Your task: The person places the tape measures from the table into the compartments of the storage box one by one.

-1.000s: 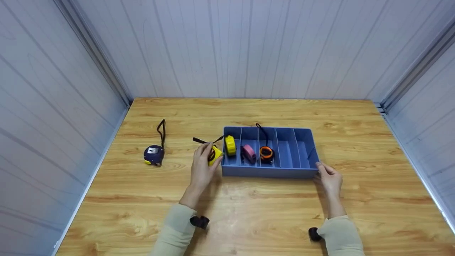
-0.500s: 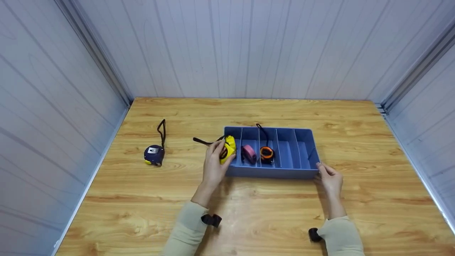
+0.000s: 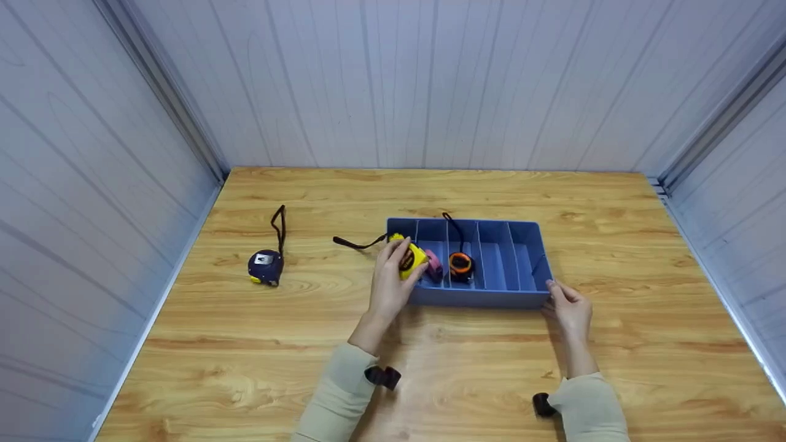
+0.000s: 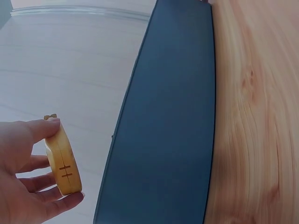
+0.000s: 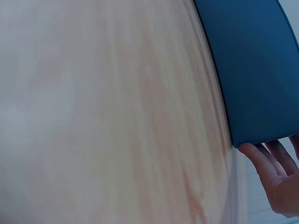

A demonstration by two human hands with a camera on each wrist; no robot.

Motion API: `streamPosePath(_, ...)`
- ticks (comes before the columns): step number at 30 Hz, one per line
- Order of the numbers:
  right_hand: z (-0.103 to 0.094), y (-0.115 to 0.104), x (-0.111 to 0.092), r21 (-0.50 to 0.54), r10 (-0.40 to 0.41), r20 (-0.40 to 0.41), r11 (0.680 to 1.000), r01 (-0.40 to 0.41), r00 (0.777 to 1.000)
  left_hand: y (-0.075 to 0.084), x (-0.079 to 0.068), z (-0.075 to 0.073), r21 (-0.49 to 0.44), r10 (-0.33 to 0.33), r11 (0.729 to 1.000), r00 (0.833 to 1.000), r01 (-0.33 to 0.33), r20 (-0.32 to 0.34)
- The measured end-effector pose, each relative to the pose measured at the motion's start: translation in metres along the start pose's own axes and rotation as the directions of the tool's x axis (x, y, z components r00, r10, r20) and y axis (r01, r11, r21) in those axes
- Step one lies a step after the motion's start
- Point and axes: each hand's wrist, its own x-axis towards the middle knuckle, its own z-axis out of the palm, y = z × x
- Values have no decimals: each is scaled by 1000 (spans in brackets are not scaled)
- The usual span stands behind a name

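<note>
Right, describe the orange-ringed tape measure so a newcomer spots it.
On the wooden table, find the blue tray with five compartments. In the middle one lies a black-and-orange tape measure, its strap reaching the back rim. Its orange ring sets it apart from the pink tape measure one compartment left.

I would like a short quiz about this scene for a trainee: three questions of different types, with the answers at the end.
1. Multiple choice: which tape lies on the table, outside the box?
A) pink
B) orange
C) navy

2. True or false: the right hand touches the box at a corner.

3. Fill in the words: the left hand holds the ____ above the box.

Key:
1. C, the navy tape.
2. True.
3. yellow tape.
</note>
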Motion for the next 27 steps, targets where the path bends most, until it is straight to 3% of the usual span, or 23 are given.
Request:
streamPosePath(5,-1,1,0,19,-3,-2,1000,3,1000,6,1,7,-16,6,1000,1000,-5,29)
streamPosePath(13,2,-2,0,-50,-4,-14,999,3,1000,12,3,18,-60,38,998,998,-35,55)
streamPosePath(27,2,-3,1,-63,6,-2,998,-6,1000,26,4,42,-55,83,995,992,-78,94)
